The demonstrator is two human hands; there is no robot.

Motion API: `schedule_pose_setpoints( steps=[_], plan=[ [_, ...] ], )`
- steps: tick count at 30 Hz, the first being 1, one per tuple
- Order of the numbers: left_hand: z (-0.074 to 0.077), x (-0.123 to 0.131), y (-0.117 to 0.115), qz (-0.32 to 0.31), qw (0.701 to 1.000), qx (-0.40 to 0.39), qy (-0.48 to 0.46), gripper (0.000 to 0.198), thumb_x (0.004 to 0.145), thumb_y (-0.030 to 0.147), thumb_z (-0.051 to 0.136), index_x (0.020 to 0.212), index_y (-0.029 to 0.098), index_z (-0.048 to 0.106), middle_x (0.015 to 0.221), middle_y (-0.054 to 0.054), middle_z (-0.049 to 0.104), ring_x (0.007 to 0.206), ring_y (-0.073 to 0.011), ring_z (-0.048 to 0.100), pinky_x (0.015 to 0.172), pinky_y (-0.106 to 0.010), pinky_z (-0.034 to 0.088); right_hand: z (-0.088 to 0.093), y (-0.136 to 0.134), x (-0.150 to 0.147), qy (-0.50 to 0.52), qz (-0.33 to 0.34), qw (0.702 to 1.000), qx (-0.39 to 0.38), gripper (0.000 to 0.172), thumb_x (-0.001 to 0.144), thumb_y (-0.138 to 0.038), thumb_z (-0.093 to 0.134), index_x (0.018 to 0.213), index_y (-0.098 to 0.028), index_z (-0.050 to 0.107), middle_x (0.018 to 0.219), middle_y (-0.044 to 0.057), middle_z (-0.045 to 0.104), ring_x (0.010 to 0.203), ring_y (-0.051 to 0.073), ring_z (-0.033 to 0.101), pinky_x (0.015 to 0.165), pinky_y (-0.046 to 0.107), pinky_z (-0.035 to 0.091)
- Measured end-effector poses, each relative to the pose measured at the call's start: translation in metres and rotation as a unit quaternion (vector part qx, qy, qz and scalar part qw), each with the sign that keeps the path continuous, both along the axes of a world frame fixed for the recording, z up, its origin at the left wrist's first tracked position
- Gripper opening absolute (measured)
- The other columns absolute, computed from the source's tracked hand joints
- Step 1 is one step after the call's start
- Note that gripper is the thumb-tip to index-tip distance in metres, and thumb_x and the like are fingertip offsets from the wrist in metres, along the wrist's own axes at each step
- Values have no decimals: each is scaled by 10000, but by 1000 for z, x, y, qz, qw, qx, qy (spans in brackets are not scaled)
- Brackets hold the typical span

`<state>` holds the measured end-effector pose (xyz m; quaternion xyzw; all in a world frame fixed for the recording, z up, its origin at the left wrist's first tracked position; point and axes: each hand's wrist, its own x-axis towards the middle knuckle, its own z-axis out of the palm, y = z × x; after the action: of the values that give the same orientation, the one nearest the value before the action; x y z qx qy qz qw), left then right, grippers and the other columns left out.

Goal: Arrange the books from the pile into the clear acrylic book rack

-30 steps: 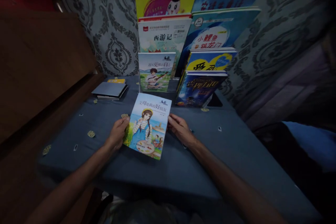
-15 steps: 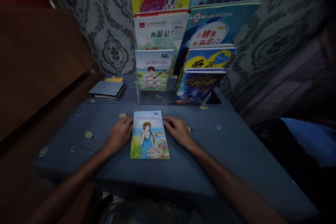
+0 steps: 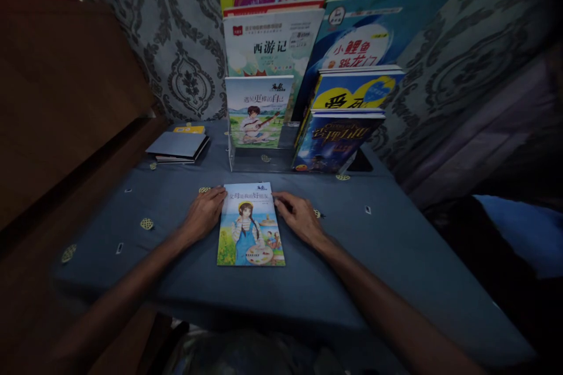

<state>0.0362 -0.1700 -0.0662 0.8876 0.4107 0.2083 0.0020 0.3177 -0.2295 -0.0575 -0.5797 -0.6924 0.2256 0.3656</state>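
Observation:
A paperback book lies flat on the blue cloth, its cover showing a drawn figure in a blue pinafore with a palette. My left hand is at its upper left edge, fingers curled together with the tips on the rim of the cover. Against the upper right edge, my right hand has its fingers bent and its fingertips meeting the book's side. Both hands hold the book between them. Their undersides and part of the thumbs are hidden.
Behind the book stands a clear tiered rack full of upright books, among them a guitar-cover book and a dark blue book. A small stack of books lies at the back left. Patterned wallpaper closes off the back.
The view has shifted slightly, so the rack sits a little higher. My left fingertips now overlap the book's left edge a bit more; the book stays in place.

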Motion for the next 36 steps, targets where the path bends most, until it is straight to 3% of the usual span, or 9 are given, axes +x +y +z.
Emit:
schedule_pose_setpoints(
  steps=[21, 36],
  plan=[
    [23, 35, 10, -32, 997, -56, 51, 315, 977, 192, 442, 1183, 184, 679, 1328, -114, 650, 1251, -256, 590, 1016, -438, 480, 1, -1, 0, 17, 0, 1000, -15, 362, 931, -305, 470, 1194, -173, 680, 878, 66, 753, 687, 196, 669, 634, 297, 510],
    [23, 66, 22, -89, 993, -51, 65, 284, 980, 182, 451, 1147, 178, 680, 1301, -116, 663, 1253, -243, 587, 1013, -395, 474, 6, -2, -1, 16, -2, 1000, -15, 371, 934, -300, 463, 1205, -163, 677, 748, 39, 700, 659, 195, 641, 626, 291, 489]
  ],
)
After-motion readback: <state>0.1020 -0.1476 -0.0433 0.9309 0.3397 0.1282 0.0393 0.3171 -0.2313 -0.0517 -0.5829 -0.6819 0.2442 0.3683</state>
